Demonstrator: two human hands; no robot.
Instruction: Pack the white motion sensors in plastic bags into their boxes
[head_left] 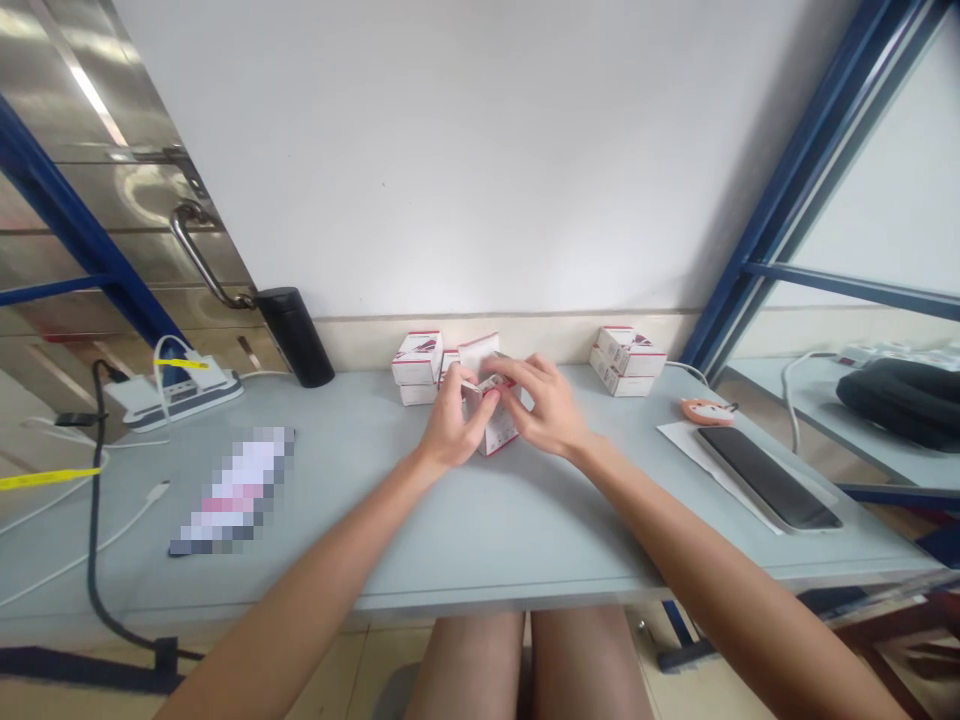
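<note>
A small white cardboard box with red edging stands near the middle of the table, its lid flap raised at the back. My left hand grips the box's left side, thumb at the top opening. On the right, my right hand has its fingers bent over the top of the same box, touching its edge; what lies under the fingertips is hidden. Just behind to the left is a stack of similar boxes, partly covered by my left hand. Another stack of boxes sits apart on the right.
A black cylinder stands by the wall at the left, near a power strip with cables. A blurred-out flat item lies left. To the right are a phone on white paper and an orange object. Blue metal frames flank the table.
</note>
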